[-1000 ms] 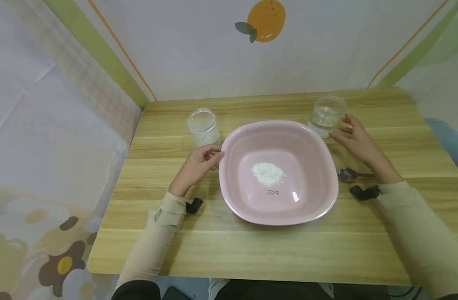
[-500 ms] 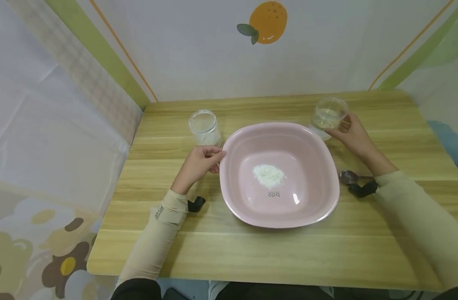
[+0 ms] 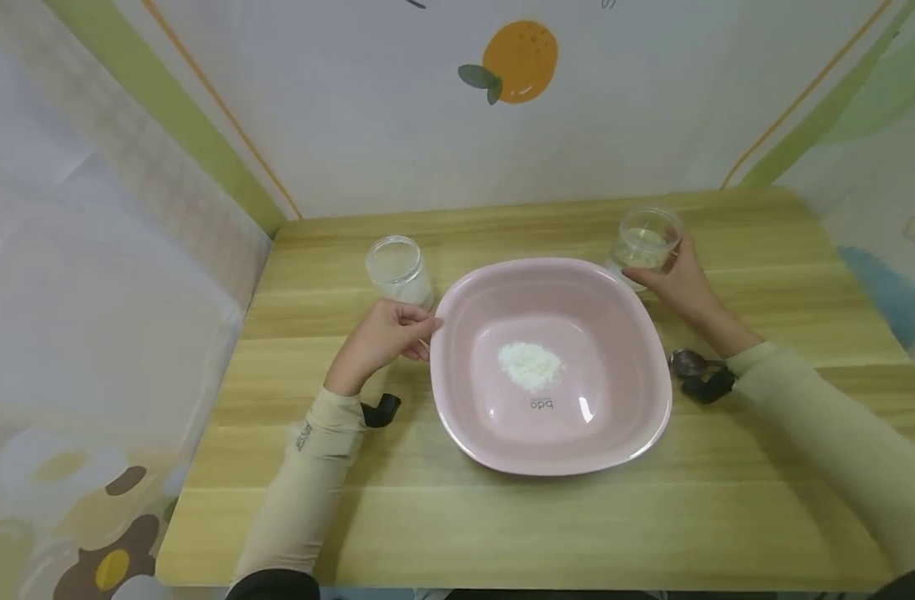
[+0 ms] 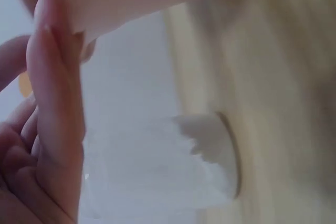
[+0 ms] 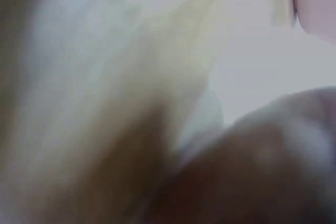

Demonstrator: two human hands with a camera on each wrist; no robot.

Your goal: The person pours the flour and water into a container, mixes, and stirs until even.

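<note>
Water jar [image 3: 644,244] stands at the table's [image 3: 502,525] far right, just beyond the pink basin [image 3: 457,400]; your right hand [image 3: 678,283], open and short of it a second ago, now curls thumb and fingers round its side, so it looks ready to lift. Your left hand [image 3: 382,337] still pinches the basin's left rim, beside the flour jar [image 3: 397,268].

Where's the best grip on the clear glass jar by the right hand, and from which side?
Take the clear jar around its side wall, near mid-height, coming from its right. It stands upright and round, open mouth up, so a wrap suits it. The pink basin crowds its left side, and the right hand already curls round it from the right. The table there looks free.
</note>
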